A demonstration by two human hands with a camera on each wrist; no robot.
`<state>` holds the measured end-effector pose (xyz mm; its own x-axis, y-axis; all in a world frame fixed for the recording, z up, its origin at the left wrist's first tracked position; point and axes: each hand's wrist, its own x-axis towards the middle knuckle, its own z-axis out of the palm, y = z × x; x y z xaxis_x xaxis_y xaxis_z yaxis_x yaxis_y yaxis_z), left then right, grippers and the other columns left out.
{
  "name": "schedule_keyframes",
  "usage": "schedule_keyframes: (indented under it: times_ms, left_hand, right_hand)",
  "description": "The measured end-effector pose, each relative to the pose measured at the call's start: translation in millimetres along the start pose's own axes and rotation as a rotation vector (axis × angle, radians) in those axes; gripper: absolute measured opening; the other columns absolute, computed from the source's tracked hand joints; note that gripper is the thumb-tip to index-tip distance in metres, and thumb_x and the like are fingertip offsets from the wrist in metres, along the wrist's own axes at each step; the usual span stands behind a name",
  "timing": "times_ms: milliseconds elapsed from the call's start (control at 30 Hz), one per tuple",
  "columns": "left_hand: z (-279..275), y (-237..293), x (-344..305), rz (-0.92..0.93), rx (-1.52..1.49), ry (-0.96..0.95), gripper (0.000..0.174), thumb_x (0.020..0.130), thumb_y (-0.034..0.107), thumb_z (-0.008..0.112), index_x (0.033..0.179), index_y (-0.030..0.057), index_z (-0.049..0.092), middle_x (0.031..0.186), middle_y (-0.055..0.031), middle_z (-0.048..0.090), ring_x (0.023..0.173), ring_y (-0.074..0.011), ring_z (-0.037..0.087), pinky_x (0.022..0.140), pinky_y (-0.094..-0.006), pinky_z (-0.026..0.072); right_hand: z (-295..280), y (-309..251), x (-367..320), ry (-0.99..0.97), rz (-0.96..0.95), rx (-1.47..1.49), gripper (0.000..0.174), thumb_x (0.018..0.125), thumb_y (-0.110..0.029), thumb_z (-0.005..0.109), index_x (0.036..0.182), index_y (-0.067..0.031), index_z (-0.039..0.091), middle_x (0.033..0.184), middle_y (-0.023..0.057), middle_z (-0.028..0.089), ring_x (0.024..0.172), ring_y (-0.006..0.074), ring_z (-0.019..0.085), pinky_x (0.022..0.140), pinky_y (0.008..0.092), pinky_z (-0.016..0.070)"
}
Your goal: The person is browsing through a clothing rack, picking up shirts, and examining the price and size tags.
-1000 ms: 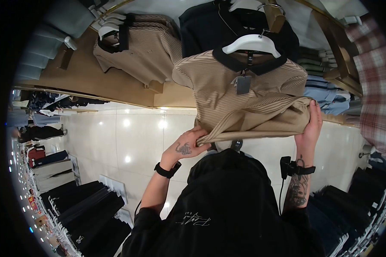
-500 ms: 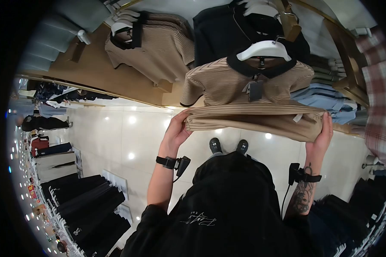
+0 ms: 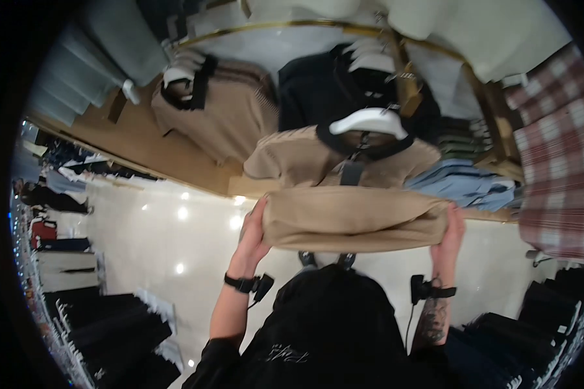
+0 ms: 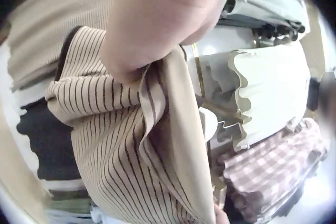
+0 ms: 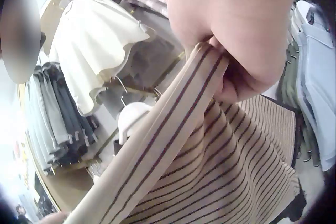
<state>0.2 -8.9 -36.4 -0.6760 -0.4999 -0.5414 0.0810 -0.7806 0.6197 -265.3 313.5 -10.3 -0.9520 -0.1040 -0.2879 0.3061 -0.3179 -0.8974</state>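
A tan striped polo shirt (image 3: 350, 217) with a black collar hangs on a white hanger (image 3: 368, 121) from the rail. Its lower half is folded up and stretched flat between my two hands. My left hand (image 3: 253, 235) grips the folded hem at its left end, and the left wrist view shows my left hand (image 4: 157, 29) pinching the striped fabric (image 4: 136, 145). My right hand (image 3: 451, 228) grips the right end. In the right wrist view my right hand (image 5: 231, 40) pinches the striped edge (image 5: 178, 145). A grey tag (image 3: 352, 173) hangs below the collar.
Another tan polo (image 3: 214, 110) and a dark shirt (image 3: 318, 91) hang on the gold rail (image 3: 272, 27). A red plaid shirt (image 3: 558, 162) is at the right, folded blue clothes (image 3: 464, 185) lie on a wooden shelf, and dark trousers racks (image 3: 110, 318) line the glossy floor.
Both hands have lifted the folded lower half of the shirt higher, level with its chest. The view has swung upward toward the rail.
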Motion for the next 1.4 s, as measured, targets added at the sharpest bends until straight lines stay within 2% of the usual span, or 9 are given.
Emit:
schedule_keyframes:
  times_ms: [200,300,500,600,633,733,1067,1333,1400]
  left_hand:
    - [-12.9,-8.4,-14.2,0.077,0.266,-0.047,0.037,0.104,0.016,0.048,0.134,-0.0027,0.057,0.124,-0.0112,0.068,0.111,-0.0211,0.066,0.099,-0.0335,0.0530]
    - [-24.0,-15.3,-23.1,0.181,0.503,-0.105,0.036,0.097,0.006,0.045,0.127,-0.0033,0.061,0.115,-0.0093,0.069,0.104,-0.0171,0.064,0.094,-0.0298,0.0509]
    - [-54.5,-32.8,-25.6,0.228,0.760,-0.229,0.034,0.092,-0.003,0.040,0.111,0.0008,0.068,0.089,-0.0011,0.067,0.082,-0.0084,0.061,0.073,-0.0247,0.0503]
    - [-59.6,-38.1,-32.5,0.192,0.658,-0.245,0.030,0.092,-0.002,0.041,0.107,-0.0014,0.067,0.089,-0.0005,0.066,0.081,-0.0077,0.060,0.071,-0.0241,0.0487]
    - [-66.3,-37.7,-34.2,0.131,0.676,-0.231,0.029,0.092,-0.002,0.042,0.107,-0.0020,0.067,0.089,-0.0006,0.067,0.082,-0.0078,0.059,0.073,-0.0241,0.0489]
    - [-84.3,-38.1,-33.7,0.053,0.700,-0.227,0.028,0.093,0.000,0.043,0.106,-0.0030,0.068,0.091,-0.0004,0.066,0.084,-0.0080,0.059,0.076,-0.0239,0.0490]
    - [-101.3,-29.9,-38.5,0.167,0.538,-0.240,0.019,0.097,0.011,0.049,0.096,0.0016,0.066,0.074,0.0046,0.058,0.065,-0.0045,0.049,0.057,-0.0240,0.0398]
    - [-56.9,-29.1,-28.8,0.082,0.636,-0.185,0.046,0.106,0.027,0.061,0.069,0.0004,0.055,0.067,0.0080,0.047,0.064,-0.0020,0.040,0.053,-0.0268,0.0335]
    - [-35.2,-23.0,-25.2,0.200,0.829,-0.145,0.045,0.104,0.024,0.062,0.068,-0.0016,0.054,0.063,-0.0004,0.048,0.061,-0.0086,0.042,0.054,-0.0312,0.0365]
  right_hand:
    - [-10.6,31.0,9.0,-0.511,-0.158,-0.798,0.017,0.101,-0.015,0.066,0.115,-0.0059,0.072,0.094,-0.0025,0.067,0.086,0.0073,0.060,0.076,0.0254,0.0496]
    - [32.1,-1.7,-9.2,-0.426,-0.244,-0.764,0.019,0.100,-0.015,0.068,0.115,-0.0038,0.070,0.094,0.0018,0.067,0.082,0.0087,0.061,0.073,0.0245,0.0489]
    - [128.3,-63.7,-12.3,-0.277,-1.332,-1.195,0.049,0.092,-0.022,0.075,0.132,0.0011,0.060,0.107,0.0216,0.067,0.088,0.0373,0.066,0.080,0.0428,0.0542]
    - [139.3,-35.4,11.6,-0.388,-1.184,-1.205,0.058,0.093,-0.030,0.075,0.135,0.0041,0.055,0.112,0.0255,0.067,0.095,0.0436,0.066,0.084,0.0490,0.0529]
    - [144.0,-28.1,9.8,-0.395,-0.924,-1.192,0.054,0.096,-0.033,0.072,0.131,0.0052,0.057,0.107,0.0269,0.069,0.089,0.0416,0.068,0.078,0.0468,0.0538]
    - [146.2,-5.5,14.7,-0.375,-0.782,-1.154,0.049,0.098,-0.034,0.069,0.125,0.0061,0.059,0.096,0.0273,0.070,0.078,0.0396,0.068,0.071,0.0451,0.0539]
    - [148.4,-39.5,45.4,-0.144,-1.069,-1.002,0.034,0.101,-0.029,0.066,0.111,0.0038,0.065,0.076,0.0223,0.065,0.067,0.0316,0.062,0.067,0.0390,0.0502]
    - [173.4,-45.0,85.2,-0.391,-0.916,-1.182,0.033,0.099,-0.029,0.071,0.110,0.0015,0.066,0.081,0.0206,0.070,0.069,0.0339,0.067,0.067,0.0367,0.0512]
    - [177.8,-40.6,106.6,-0.444,-1.130,-1.070,0.031,0.097,-0.029,0.072,0.108,-0.0003,0.066,0.080,0.0218,0.069,0.066,0.0382,0.066,0.065,0.0394,0.0510]
